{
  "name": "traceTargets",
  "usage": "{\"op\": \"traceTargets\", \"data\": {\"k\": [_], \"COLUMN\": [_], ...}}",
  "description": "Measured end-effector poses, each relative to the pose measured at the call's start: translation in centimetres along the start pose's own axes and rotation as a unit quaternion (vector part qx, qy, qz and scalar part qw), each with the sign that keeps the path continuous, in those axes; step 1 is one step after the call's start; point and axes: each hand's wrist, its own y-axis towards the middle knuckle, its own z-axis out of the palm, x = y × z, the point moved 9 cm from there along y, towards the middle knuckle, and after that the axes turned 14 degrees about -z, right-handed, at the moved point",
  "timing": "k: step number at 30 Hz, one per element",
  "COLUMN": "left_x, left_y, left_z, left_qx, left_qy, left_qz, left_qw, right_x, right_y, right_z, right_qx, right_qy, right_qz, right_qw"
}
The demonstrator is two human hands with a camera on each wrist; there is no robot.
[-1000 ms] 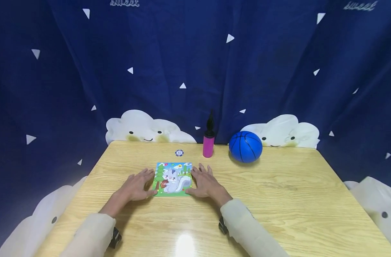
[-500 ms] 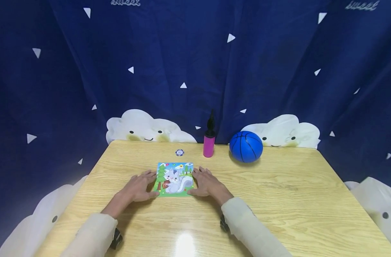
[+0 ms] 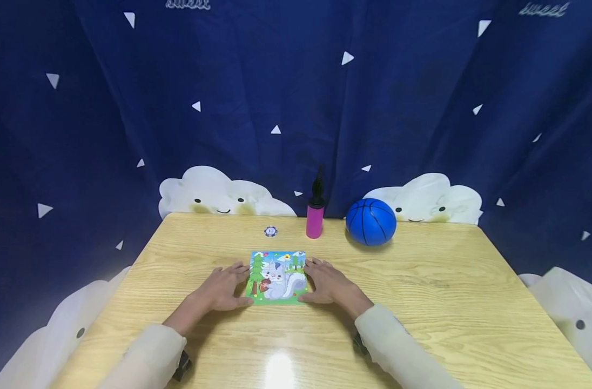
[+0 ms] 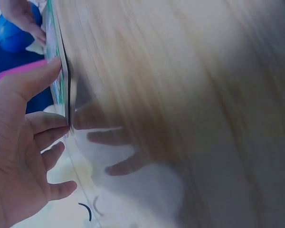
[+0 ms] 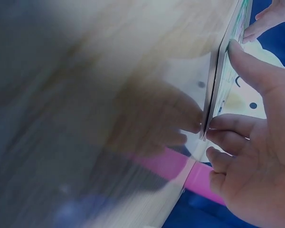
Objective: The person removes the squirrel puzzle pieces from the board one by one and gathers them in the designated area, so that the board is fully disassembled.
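A thin, flat board with a squirrel picture [image 3: 278,278] lies on the wooden table between the two hands. At its left edge is the left hand [image 3: 223,288], thumb at the near corner and fingers along the side. The right hand [image 3: 329,282] touches the opposite edge in much the same way. In the left wrist view, the thumb and index finger of the left hand [image 4: 19,142] span the board's edge [image 4: 64,85], with the other fingers spread loosely. The right wrist view has the right hand [image 5: 256,137] with thumb and fingertips against the edge [image 5: 216,90].
Behind the board lies a small blue-and-white round chip [image 3: 270,231]. A pink hand pump [image 3: 315,220] with a black top stands at the back, beside a blue ball [image 3: 371,222]. The wooden table [image 3: 446,302] ends at a dark blue curtain [image 3: 257,81] printed with clouds.
Both hands have shifted right and slightly nearer, and the squirrel board has slid along between them. The chip, pump and ball have stayed in place.
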Motion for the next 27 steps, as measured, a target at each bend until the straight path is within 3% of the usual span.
{"op": "traceTargets", "data": {"k": [15,27], "left_x": [-4.7,-6.9], "left_y": [-0.4,-1.1], "left_z": [1.2,1.7], "left_qx": [0.033,0.035], "left_qy": [-0.002,0.028], "left_qz": [0.049,0.06], "left_qw": [0.9983,0.9972], "right_x": [-2.2,-2.5], "right_y": [-5.3,-8.0], "right_z": [-0.5,-0.4], "right_qx": [-0.018,-0.029], "right_qy": [0.005,-0.004], "right_qz": [0.0,-0.021], "right_qw": [0.9998,0.9994]}}
